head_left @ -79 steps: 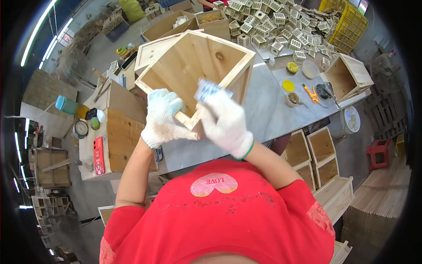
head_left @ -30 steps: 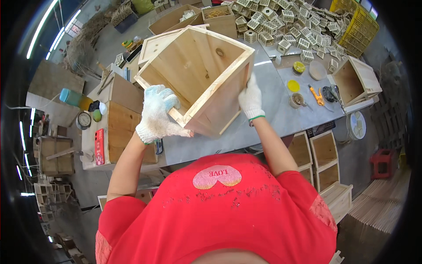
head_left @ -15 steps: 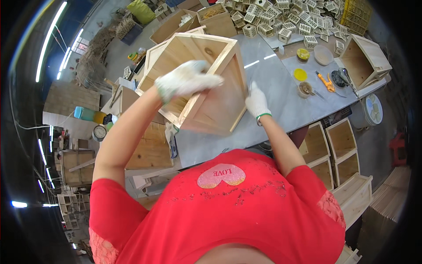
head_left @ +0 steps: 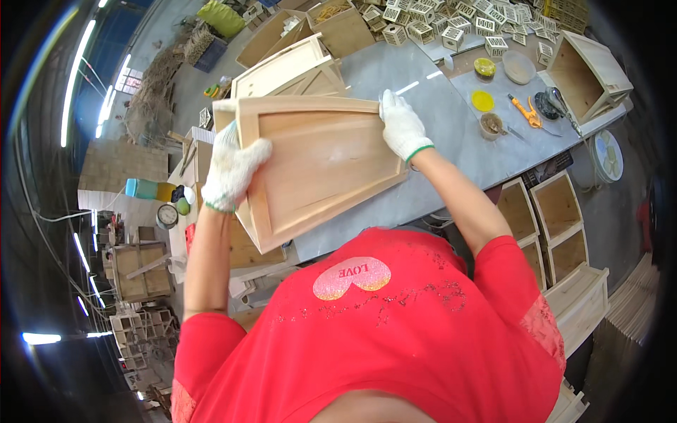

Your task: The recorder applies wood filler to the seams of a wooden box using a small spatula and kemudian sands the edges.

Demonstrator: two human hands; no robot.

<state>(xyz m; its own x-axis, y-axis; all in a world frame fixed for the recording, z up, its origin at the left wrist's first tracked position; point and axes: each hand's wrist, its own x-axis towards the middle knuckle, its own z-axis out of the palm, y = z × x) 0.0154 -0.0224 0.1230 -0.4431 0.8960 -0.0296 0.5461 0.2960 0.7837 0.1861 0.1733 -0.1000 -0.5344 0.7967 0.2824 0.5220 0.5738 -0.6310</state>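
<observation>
A tapered wooden box (head_left: 321, 166) is tilted over the grey tabletop, with one framed side panel facing me. My left hand (head_left: 236, 166), in a white knit glove, grips its wider left end, the thumb over the frame and the fingers partly hidden behind. At the narrower right end, my gloved right hand (head_left: 405, 128) holds the edge, its fingertips at the upper corner. Just behind stands a second wooden box (head_left: 289, 74) of pale framed boards.
At the right lie an orange-handled tool (head_left: 525, 113), a yellow lid (head_left: 482, 101), a cup of brown paste (head_left: 491, 127) and an open wooden box (head_left: 585, 81). Small slatted wooden cubes (head_left: 451, 39) are heaped at the back. More boxes (head_left: 557, 204) stand below the table's right edge.
The box has been turned, so its framed side faces me instead of its open hollow. My left hand moved to its left end; my right hand rose onto its right end.
</observation>
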